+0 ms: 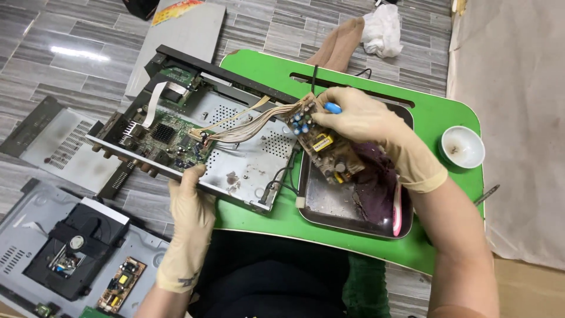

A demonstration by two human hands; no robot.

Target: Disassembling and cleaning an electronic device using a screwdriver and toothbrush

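Gloved left hand (189, 203) grips the open metal chassis (235, 159) at its near edge; right hand (359, 121), beside it, pinches a blue-handled screwdriver (331, 108) over the brown circuit board (325, 144).

Brown circuit board (322, 144) (tilted, ribbon-wired) beside open metal chassis (247, 159)

My one camera sits on the head, looking steeply down, close over the green tray table (438, 115) and floor (53, 35).

Left hand (187, 227), right hand (368, 123): thin beige latex gloves, cuffs at wrists; forearms unsleeved; dark clothing below.
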